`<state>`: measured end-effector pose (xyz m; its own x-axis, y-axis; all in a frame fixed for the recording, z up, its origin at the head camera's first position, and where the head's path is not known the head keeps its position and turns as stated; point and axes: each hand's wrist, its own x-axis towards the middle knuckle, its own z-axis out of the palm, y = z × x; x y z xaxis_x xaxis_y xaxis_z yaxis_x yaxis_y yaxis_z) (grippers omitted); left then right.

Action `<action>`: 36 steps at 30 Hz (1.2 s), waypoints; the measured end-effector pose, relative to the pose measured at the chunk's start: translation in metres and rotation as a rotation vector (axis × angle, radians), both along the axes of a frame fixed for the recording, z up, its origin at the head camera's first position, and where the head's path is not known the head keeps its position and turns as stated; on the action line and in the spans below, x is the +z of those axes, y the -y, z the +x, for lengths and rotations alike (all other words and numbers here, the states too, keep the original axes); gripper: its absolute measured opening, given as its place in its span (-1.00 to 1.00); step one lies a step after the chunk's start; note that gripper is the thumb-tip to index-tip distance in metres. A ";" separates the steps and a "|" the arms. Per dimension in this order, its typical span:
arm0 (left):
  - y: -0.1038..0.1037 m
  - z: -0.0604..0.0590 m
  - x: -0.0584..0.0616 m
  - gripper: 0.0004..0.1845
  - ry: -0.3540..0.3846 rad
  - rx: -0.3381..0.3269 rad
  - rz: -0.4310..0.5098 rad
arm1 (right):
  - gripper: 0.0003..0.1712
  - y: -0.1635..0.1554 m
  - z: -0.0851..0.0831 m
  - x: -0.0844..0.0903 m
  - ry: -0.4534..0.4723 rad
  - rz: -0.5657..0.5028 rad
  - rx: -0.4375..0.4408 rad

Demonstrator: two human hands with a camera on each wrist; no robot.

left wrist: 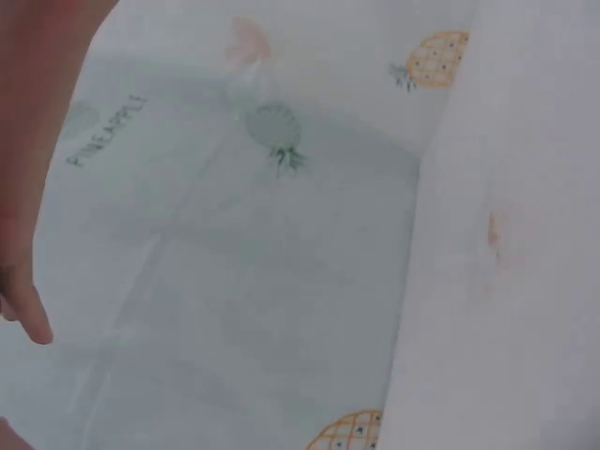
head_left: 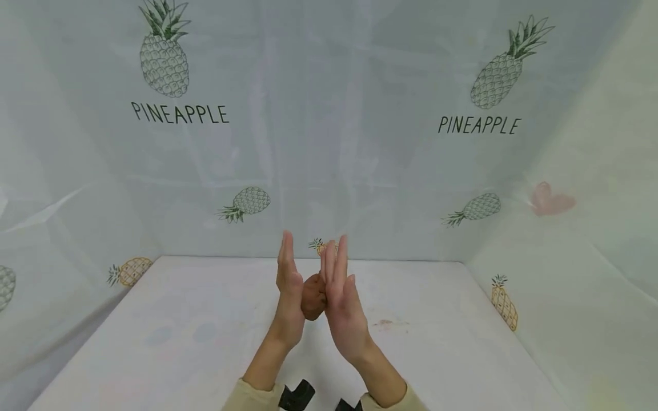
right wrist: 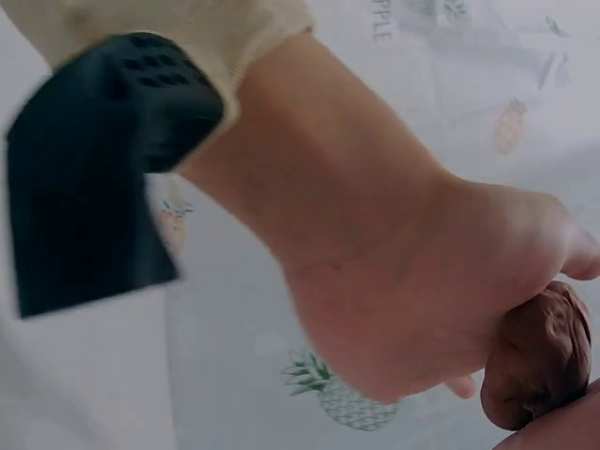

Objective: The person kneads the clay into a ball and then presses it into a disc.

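A brown, clay-like lump (head_left: 313, 297) is held between two upright palms above the table. My left hand (head_left: 290, 291) presses it from the left, fingers straight and pointing up. From the right, my right hand (head_left: 341, 305) presses against it with its fingers extended. The right wrist view shows the lump (right wrist: 541, 356) up close, its surface creased and uneven, touching the palm of a hand (right wrist: 422, 281). Only part of a hand (left wrist: 23, 216) appears at the left edge of the left wrist view, where the lump is out of sight.
A white table (head_left: 205, 342) lies below the hands, with a reddish-brown smear (head_left: 390, 324) to their right. Pale sheeting printed with pineapples (head_left: 164, 65) hangs behind and at both sides. Black wrist devices (head_left: 297, 395) sit by the beige sleeves (head_left: 254, 397).
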<state>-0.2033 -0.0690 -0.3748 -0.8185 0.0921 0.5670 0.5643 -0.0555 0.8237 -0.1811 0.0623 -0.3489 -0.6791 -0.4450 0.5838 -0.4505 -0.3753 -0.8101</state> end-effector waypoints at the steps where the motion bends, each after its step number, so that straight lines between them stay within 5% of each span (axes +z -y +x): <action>1: -0.003 0.000 -0.001 -0.32 -0.012 0.002 -0.015 | -0.31 -0.003 0.000 0.002 -0.005 -0.011 -0.011; 12: -0.032 0.012 -0.009 -0.37 -0.090 -0.213 0.012 | -0.33 -0.026 -0.015 0.008 -0.069 -0.016 -0.199; 17: -0.034 0.016 -0.005 -0.36 -0.084 -0.269 0.042 | -0.33 -0.026 -0.027 -0.001 -0.044 -0.022 -0.139; 26: -0.015 0.013 0.007 -0.33 -0.048 -0.172 0.104 | -0.27 -0.012 -0.040 -0.024 -0.120 0.136 -0.030; 36: 0.010 -0.006 0.003 -0.33 0.072 0.020 0.142 | -0.25 0.003 -0.014 -0.012 -0.050 0.079 0.153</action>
<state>-0.2098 -0.0787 -0.3722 -0.8585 -0.0020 0.5129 0.5062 -0.1638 0.8467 -0.1950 0.0592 -0.3611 -0.5711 -0.5866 0.5742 -0.4332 -0.3788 -0.8178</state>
